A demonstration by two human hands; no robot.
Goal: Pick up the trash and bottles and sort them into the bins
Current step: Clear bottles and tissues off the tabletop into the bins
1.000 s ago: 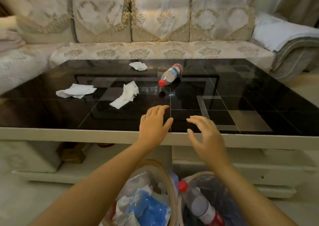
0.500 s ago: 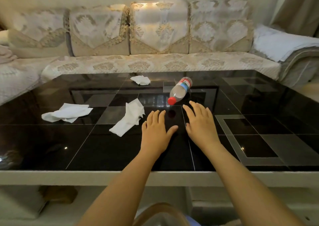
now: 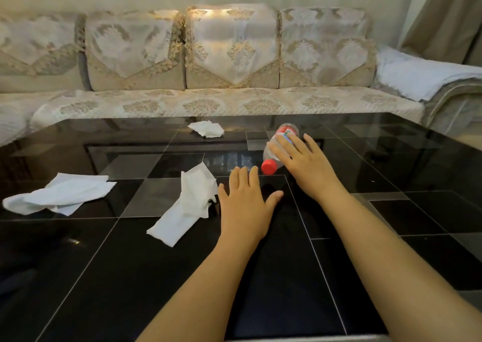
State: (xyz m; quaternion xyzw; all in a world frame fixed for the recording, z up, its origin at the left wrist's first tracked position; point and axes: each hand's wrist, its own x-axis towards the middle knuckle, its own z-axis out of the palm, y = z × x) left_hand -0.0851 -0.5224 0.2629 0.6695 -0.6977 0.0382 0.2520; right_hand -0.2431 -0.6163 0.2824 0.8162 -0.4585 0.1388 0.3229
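Observation:
A clear plastic bottle [image 3: 271, 159] with a red cap lies on its side on the black glass table [image 3: 391, 237], cap towards me. My right hand [image 3: 302, 161] lies flat over the bottle's body, fingers spread and not closed around it. My left hand [image 3: 245, 200] hovers open just left of the cap, beside a crumpled white tissue [image 3: 187, 208]. A second tissue [image 3: 60, 195] lies at the far left, and a third, smaller tissue [image 3: 207, 130] sits near the table's far edge. The bins are out of view.
A beige patterned sofa [image 3: 208, 101] runs along the far side of the table, with a white blanket [image 3: 417, 78] on its right arm. A curtain [image 3: 448, 15] hangs at the top right.
Both hands have reached farther over the table. The right hand moved from short of the cap to lie over the bottle. The view has shifted forward and the bins have dropped out of sight.

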